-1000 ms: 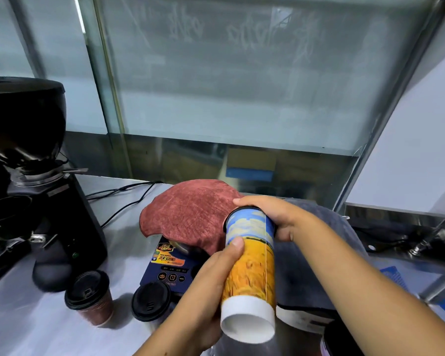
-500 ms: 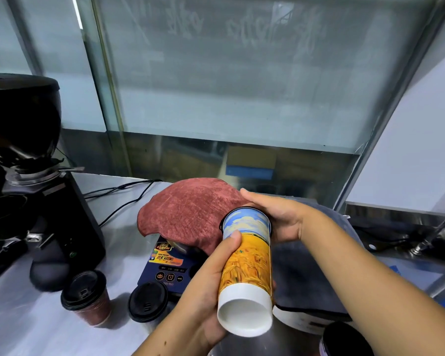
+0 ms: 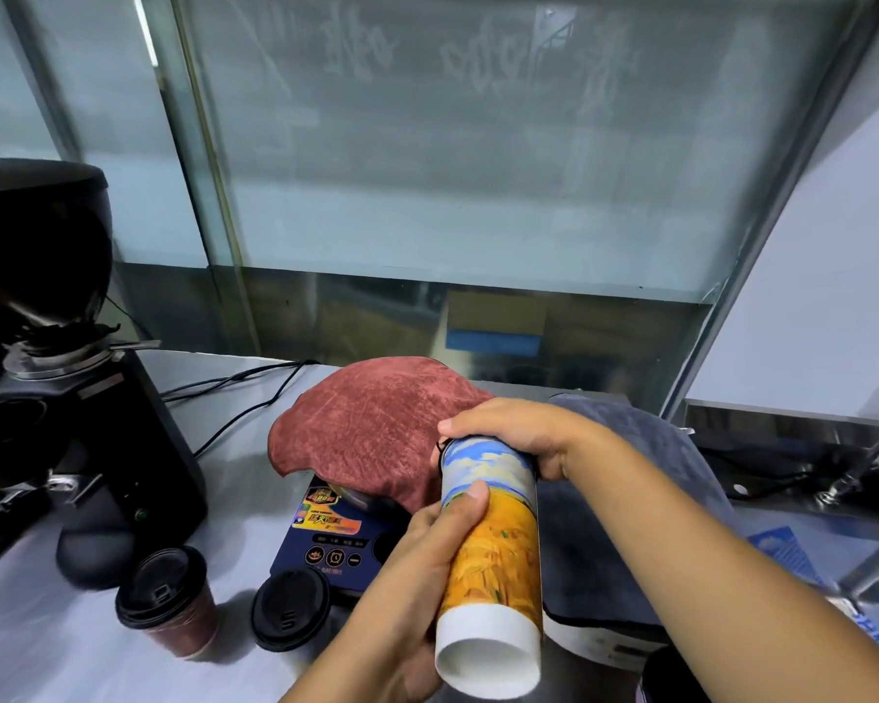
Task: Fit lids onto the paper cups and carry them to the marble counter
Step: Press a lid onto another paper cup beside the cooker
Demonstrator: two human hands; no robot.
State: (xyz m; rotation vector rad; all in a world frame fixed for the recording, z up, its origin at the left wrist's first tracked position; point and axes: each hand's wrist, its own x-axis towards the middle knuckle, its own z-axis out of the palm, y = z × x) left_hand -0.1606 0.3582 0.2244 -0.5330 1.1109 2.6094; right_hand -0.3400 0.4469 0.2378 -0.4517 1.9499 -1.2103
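- Paper cup (image 3: 493,540), yellow-and-blue print: held in the air above the desk (image 3: 31,631), tipped so its white base faces the camera and its mouth points away; probably angled so the far rim can be worked on.
- Left hand (image 3: 417,575): wrapped round the cup's body, thumb across the print, steadying it.
- Right hand (image 3: 518,433): curled over the far end of the cup, fingers on the rim; a dark edge shows there, seemingly a lid being pressed on. Whether it is seated cannot be told.
- Lidded cup (image 3: 168,601): upright on the desk at left, black lid on.
- Second black lid (image 3: 290,608): just beside it; the cup beneath is mostly hidden.
- Red cloth (image 3: 371,428), grey cloth (image 3: 645,449), grinder (image 3: 47,347): on the desk behind.
- Change from half a second ago: right hand has closed further over the rim; cup otherwise held much the same.
- Marble counter: not in view.
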